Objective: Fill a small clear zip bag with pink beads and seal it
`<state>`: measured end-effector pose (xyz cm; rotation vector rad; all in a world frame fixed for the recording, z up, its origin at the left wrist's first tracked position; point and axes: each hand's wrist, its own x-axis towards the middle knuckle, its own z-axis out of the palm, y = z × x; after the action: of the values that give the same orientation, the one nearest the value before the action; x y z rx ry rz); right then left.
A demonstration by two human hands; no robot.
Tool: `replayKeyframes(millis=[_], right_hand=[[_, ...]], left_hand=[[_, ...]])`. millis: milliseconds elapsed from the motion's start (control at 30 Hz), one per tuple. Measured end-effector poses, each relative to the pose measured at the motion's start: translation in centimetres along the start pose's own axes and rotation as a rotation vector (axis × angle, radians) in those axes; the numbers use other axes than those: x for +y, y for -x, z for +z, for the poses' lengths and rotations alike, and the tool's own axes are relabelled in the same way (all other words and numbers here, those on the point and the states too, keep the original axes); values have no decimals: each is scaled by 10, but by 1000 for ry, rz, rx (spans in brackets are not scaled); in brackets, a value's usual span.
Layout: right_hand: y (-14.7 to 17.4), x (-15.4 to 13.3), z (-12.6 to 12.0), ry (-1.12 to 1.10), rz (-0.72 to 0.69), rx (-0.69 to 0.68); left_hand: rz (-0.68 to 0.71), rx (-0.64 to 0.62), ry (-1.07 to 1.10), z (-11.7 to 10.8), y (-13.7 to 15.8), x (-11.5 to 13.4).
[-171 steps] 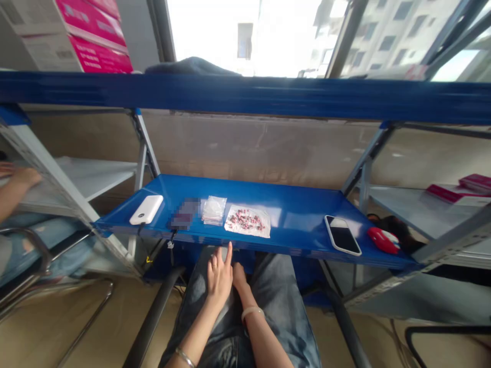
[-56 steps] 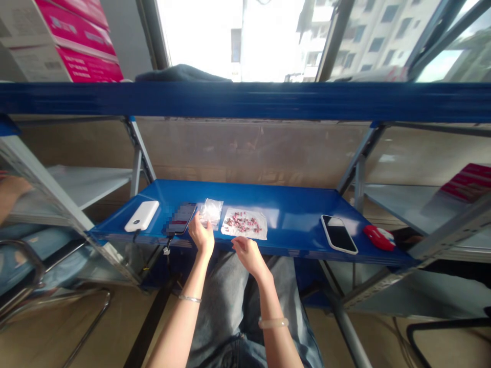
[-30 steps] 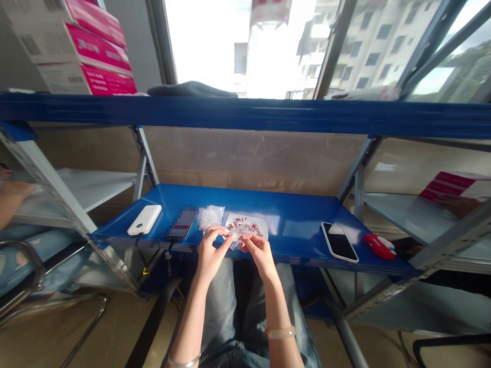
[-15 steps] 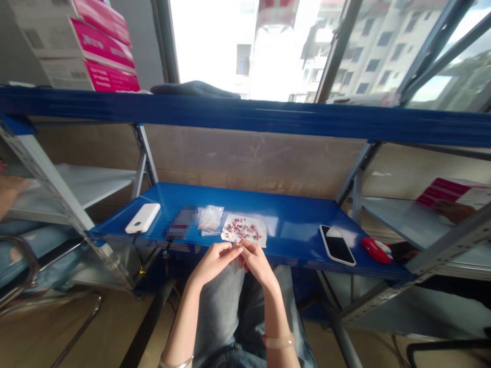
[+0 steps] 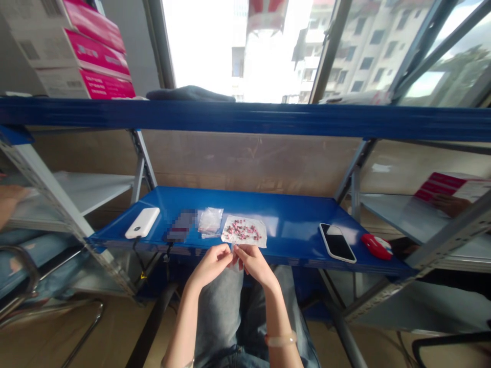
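Both hands are held together just in front of the near edge of the blue shelf (image 5: 299, 225), above the lap. The left hand (image 5: 209, 265) and the right hand (image 5: 253, 263) are pinched with their fingers (image 5: 226, 250) meeting on a small clear bag (image 5: 232, 254), which is gripped from both sides; the bag is thin and largely hidden, so its long axis cannot be told. Neither hand is nearer to it: it lies directly between the fingertips.

Relative to the shelf's near edge, a sheet with small red pieces (image 5: 244, 231) lies just behind the hands, on the shelf surface and apart from them; the right hand is the nearer one to it. A stack of clear bags (image 5: 210, 222) lies just left of that sheet. Further left a blurred flat item (image 5: 181, 226) and a white power bank (image 5: 142, 223) are placed. Toward the shelf's right end a dark phone (image 5: 337, 243) and a red object (image 5: 377, 246) are seen.
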<state>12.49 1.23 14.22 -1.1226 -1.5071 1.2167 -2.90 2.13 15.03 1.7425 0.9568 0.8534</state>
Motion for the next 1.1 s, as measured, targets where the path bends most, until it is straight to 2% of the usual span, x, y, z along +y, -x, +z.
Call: replayKeyframes(millis=[133, 300, 500, 700, 867, 1100], right_hand=[[1, 2, 1, 94, -12, 44], [1, 4, -3, 149, -30, 74], [3, 0, -8, 226, -74, 121], [3, -4, -2, 451, -39, 219], [3, -4, 0, 524, -49, 220], [9, -17, -1, 679, 31, 249]], left_hand=[[-12, 23, -139, 4, 2, 2], [1, 137, -335, 9, 6, 10], [67, 193, -398, 10, 5, 11], [109, 299, -609, 12, 1, 8], [154, 333, -764, 13, 0, 8], [200, 383, -903, 21, -4, 4]])
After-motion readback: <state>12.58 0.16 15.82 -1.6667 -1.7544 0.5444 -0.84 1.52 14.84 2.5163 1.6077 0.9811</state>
